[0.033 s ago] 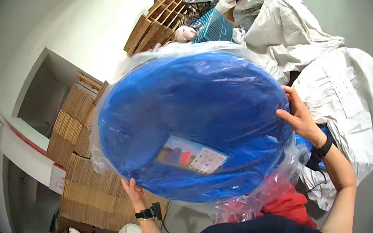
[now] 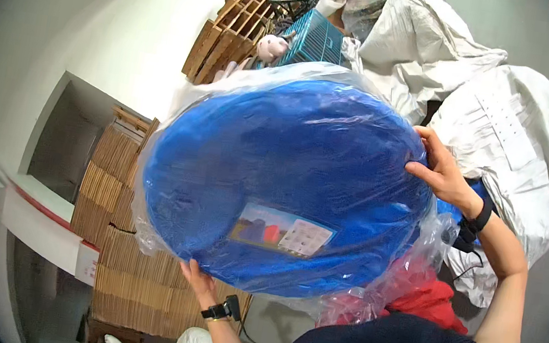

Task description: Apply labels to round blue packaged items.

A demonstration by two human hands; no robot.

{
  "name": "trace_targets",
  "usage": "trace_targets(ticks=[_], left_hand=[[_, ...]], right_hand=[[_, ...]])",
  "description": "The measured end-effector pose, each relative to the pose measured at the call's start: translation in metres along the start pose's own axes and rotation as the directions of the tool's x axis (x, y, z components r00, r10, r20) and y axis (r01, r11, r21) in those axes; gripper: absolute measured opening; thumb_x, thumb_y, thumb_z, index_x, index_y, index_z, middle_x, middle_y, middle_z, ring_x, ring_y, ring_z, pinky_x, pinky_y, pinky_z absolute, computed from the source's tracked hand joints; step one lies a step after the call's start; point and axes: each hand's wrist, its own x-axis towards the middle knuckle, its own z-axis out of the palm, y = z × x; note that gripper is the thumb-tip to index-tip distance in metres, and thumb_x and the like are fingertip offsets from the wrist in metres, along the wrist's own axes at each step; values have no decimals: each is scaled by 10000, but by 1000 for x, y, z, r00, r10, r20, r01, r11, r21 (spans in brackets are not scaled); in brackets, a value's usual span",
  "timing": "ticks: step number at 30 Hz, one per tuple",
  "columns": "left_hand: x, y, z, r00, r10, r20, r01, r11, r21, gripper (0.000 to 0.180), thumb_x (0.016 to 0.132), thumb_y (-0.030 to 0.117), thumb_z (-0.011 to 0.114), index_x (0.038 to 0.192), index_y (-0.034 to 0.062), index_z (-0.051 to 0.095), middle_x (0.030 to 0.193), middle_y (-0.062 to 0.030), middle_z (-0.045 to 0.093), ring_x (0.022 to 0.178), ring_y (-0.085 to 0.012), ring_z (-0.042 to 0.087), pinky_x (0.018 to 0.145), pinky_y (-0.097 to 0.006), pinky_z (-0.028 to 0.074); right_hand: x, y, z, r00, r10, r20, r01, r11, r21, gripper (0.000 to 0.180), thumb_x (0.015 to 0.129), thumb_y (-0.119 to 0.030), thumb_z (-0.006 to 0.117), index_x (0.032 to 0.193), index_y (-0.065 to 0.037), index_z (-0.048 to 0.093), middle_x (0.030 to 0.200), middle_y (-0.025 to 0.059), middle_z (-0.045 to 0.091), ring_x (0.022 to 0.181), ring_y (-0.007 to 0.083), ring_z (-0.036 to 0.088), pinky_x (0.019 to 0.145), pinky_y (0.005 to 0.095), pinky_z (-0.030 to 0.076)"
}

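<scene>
A large flat blue oval, apparently folded fabric, [image 2: 291, 153] lies inside a clear plastic bag [image 2: 332, 73] and fills the middle of the view. Under the plastic, a printed picture card [image 2: 283, 230] shows near its lower edge. My right hand [image 2: 439, 169] grips the upper right rim, thumb on the face and fingers round the edge. At the lower left rim is my left hand [image 2: 199, 284], its fingers curled over the edge and partly hidden. Loose plastic bunches at the lower right, beside red fabric [image 2: 432, 302].
Stacked flat cardboard [image 2: 143, 287] stands at the left, with more cardboard pieces [image 2: 240, 24] at the far side. A teal wire cage [image 2: 315, 39] and a pink plush toy [image 2: 271, 48] sit beyond the package. Big white sacks [image 2: 507, 135] lie to the right.
The blue package has tilted very slightly, its lower edge a little higher. Both hands keep their holds.
</scene>
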Motion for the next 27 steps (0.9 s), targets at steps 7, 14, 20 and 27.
trace_targets(ticks=[7, 14, 20, 27], left_hand=[[10, -62, -12, 956, 185, -229, -173, 982, 73, 544, 816, 353, 581, 1206, 7, 425, 1188, -137, 476, 1021, -271, 496, 872, -409, 424], [-10, -52, 18, 927, 89, -365, -91, 996, 12, 614, 779, 356, 618, 1195, -44, 410, 1180, -160, 479, 997, -277, 504, 873, -419, 427], [-15, -54, 3, 901, 64, -429, -68, 998, 7, 619, 786, 364, 604, 1190, -61, 405, 1175, -164, 479, 987, -276, 511, 867, -413, 429], [-16, -57, 2, 871, 121, -475, -111, 993, 49, 580, 780, 362, 609, 1163, -36, 433, 1153, -157, 489, 974, -276, 513, 856, -415, 433]], right_hand=[[-21, -23, 15, 994, -105, -6, 104, 990, -93, 456, 790, -55, 618, 1191, -15, 404, 1083, 55, 491, 1028, 117, 439, 916, 266, 333], [-30, -27, 16, 985, -171, 21, 172, 975, -144, 437, 775, -66, 641, 1157, -9, 436, 1087, 79, 492, 1044, 143, 448, 926, 280, 331], [-36, -28, 17, 979, -193, 67, 199, 974, -109, 511, 736, -104, 699, 1163, -16, 431, 1094, 80, 476, 1056, 166, 443, 931, 293, 327], [-43, -28, 24, 992, -122, -43, 121, 992, -26, 577, 720, -158, 728, 1189, -34, 415, 1168, 66, 456, 1114, 150, 419, 958, 292, 310]])
